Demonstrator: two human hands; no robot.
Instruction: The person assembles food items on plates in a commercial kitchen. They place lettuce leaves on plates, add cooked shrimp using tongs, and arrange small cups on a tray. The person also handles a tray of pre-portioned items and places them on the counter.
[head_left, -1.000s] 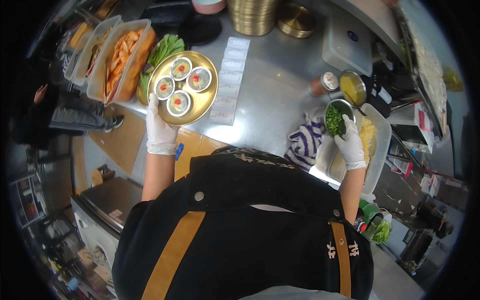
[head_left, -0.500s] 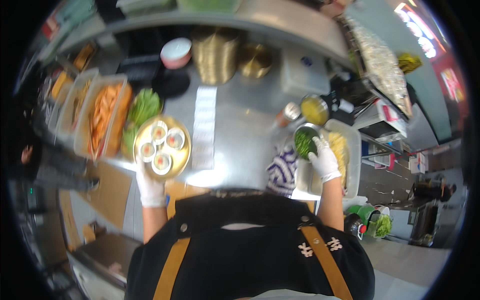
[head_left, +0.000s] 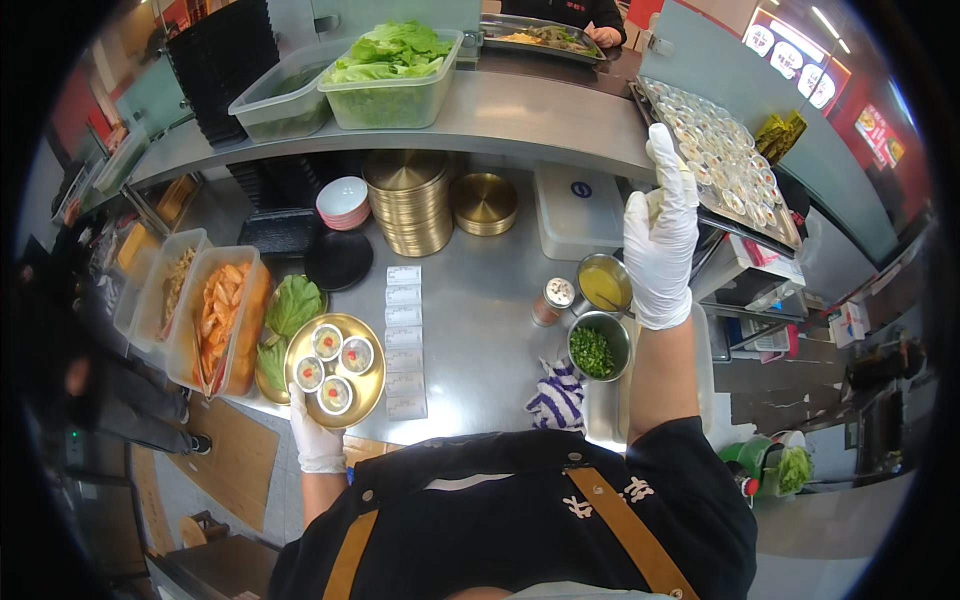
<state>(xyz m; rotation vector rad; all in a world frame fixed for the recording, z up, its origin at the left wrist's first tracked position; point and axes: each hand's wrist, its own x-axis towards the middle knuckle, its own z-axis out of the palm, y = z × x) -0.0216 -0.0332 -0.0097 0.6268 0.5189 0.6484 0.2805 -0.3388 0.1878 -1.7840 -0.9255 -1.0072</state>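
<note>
My left hand (head_left: 316, 432), in a white glove, is closed on the near-left rim of a round gold plate (head_left: 372, 402). Several small lidded cups (head_left: 331, 394) with pale contents and red dots sit on the plate. My right hand (head_left: 662, 225), gloved too, is raised over the right side of the counter with fingers stretched forward, and I see nothing held in it. Its fingertips are nearest the left edge of a large tray (head_left: 652, 98) filled with similar small cups. Below that arm stands a metal bowl of chopped green onion (head_left: 593, 352).
Paper slips (head_left: 404, 345) lie in a column beside the plate. A yellow-liquid pot (head_left: 604, 286), a shaker (head_left: 553, 300) and a striped cloth (head_left: 558, 396) are at right. Kimchi-like food (head_left: 222, 305) fills a left tub; stacked gold plates (head_left: 407, 205) stand behind. Lettuce (head_left: 392, 52) sits on the shelf.
My right hand has left the green onion bowl and reached up and forward toward the cup tray. My left hand still holds the plate. The view has tipped up, showing more of the shelf.
</note>
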